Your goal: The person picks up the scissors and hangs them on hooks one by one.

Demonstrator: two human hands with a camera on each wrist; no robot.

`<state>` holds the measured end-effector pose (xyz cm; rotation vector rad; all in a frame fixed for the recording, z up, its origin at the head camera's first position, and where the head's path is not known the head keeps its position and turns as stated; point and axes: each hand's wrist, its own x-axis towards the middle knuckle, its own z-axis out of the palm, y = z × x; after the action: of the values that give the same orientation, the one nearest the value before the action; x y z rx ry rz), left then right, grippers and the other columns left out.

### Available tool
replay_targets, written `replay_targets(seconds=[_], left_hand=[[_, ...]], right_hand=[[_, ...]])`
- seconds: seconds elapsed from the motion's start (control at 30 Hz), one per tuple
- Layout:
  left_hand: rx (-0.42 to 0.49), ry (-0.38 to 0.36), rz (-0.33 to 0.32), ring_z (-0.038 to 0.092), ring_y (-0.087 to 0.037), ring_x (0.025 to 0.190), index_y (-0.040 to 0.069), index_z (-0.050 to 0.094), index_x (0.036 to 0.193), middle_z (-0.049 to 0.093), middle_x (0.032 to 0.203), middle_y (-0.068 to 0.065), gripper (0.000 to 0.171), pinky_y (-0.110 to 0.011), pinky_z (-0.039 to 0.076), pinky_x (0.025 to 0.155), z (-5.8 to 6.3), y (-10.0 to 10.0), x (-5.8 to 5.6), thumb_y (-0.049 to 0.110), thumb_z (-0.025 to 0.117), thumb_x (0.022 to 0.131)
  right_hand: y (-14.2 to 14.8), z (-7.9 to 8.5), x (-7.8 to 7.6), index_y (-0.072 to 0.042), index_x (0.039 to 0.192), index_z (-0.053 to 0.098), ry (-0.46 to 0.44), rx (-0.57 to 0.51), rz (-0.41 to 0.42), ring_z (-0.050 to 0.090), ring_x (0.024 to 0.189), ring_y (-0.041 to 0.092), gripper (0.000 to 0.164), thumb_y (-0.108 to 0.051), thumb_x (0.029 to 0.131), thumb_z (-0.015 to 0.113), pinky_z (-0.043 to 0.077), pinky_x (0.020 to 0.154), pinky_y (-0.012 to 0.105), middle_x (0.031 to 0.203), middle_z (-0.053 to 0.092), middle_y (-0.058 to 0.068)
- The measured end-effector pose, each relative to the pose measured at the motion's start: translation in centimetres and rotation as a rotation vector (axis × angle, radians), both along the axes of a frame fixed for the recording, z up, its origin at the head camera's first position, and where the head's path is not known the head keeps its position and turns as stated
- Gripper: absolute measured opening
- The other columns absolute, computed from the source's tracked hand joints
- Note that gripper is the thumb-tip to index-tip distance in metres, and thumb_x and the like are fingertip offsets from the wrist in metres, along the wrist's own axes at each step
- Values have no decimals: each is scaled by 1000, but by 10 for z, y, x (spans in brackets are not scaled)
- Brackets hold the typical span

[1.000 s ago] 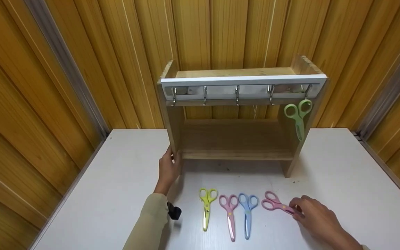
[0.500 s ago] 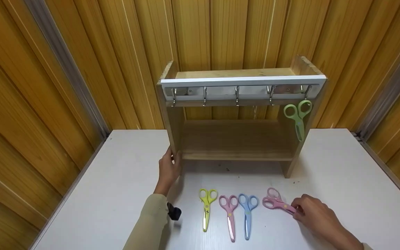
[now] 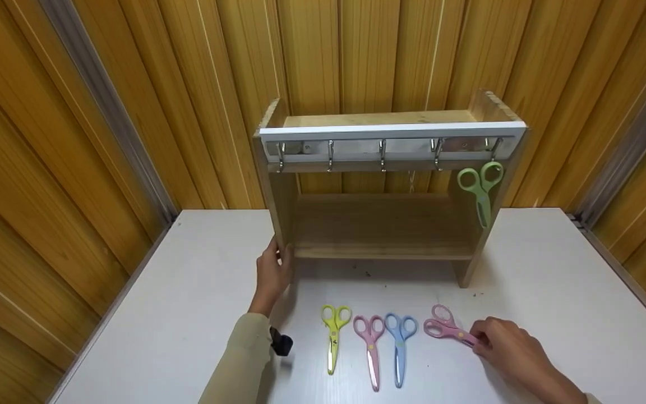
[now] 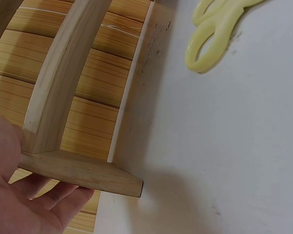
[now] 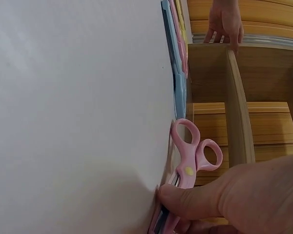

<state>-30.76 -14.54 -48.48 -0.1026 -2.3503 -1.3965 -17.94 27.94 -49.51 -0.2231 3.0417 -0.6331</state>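
My right hand point(image 3: 516, 350) pinches the blade end of pink scissors point(image 3: 449, 325) low over the table's right front; their handle loops point away to the left. In the right wrist view the thumb presses on the blades of these scissors point(image 5: 188, 161). My left hand point(image 3: 272, 275) grips the lower left side panel of a wooden shelf point(image 3: 384, 249), thumb on one face and fingers on the other in the left wrist view. Green scissors point(image 3: 483, 193) hang by one loop from the rightmost metal hook on the shelf's front rail.
Yellow scissors point(image 3: 332, 336), another pink pair point(image 3: 372, 350) and blue scissors point(image 3: 400, 348) lie in a row on the white table point(image 3: 160, 314). Several metal hooks line the white rail point(image 3: 356, 132). A wood-patterned wall point(image 3: 368, 56) stands right behind the shelf.
The pink scissors in my right hand have tilted slightly, their loops lifting away from the table. My left hand stays on the shelf, and the other scissors have not moved.
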Motion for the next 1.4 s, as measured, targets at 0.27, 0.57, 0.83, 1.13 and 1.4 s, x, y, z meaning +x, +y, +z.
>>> replay_targets(seconds=[0.27, 0.57, 0.83, 1.13, 1.4], left_hand=[[-3, -8, -4, 68, -34, 114, 0, 44, 153, 61, 139, -21, 49, -44, 59, 93, 0, 1, -2, 13, 54, 107], [6, 16, -11, 69, -37, 114, -2, 47, 150, 61, 138, -24, 46, -44, 60, 90, -2, -3, -1, 13, 54, 107], [16, -14, -1, 68, -37, 116, 0, 45, 152, 61, 140, -22, 48, -45, 59, 94, 0, -2, -1, 13, 55, 107], [12, -16, -2, 66, -35, 119, 2, 44, 154, 60, 142, -20, 49, -45, 57, 98, 0, 0, -3, 15, 55, 108], [9, -18, 5, 68, -36, 116, 1, 44, 154, 61, 140, -21, 48, -44, 59, 92, 0, -1, -1, 14, 54, 108]], right_hand=[[2, 27, -7, -15, 89, 77, 80, 13, 14, 51, 68, 16, 16, -2, 82, 83, 42, 55, 35, 78, 60, -5], [-4, 85, -22, -12, 93, 77, 397, -39, 76, 54, 70, 13, 14, -4, 83, 84, 43, 54, 27, 82, 62, -4], [-15, 127, -34, -6, 99, 77, 669, -206, 108, 57, 77, 12, 23, 6, 81, 84, 49, 67, 12, 87, 66, 0], [-33, 148, -46, -3, 105, 76, 678, -364, 75, 56, 80, 5, 19, -1, 87, 81, 45, 69, 3, 91, 69, 5], [-49, 150, -57, -2, 109, 75, 617, -454, 47, 62, 80, 13, 18, -9, 92, 78, 49, 70, 6, 95, 71, 7]])
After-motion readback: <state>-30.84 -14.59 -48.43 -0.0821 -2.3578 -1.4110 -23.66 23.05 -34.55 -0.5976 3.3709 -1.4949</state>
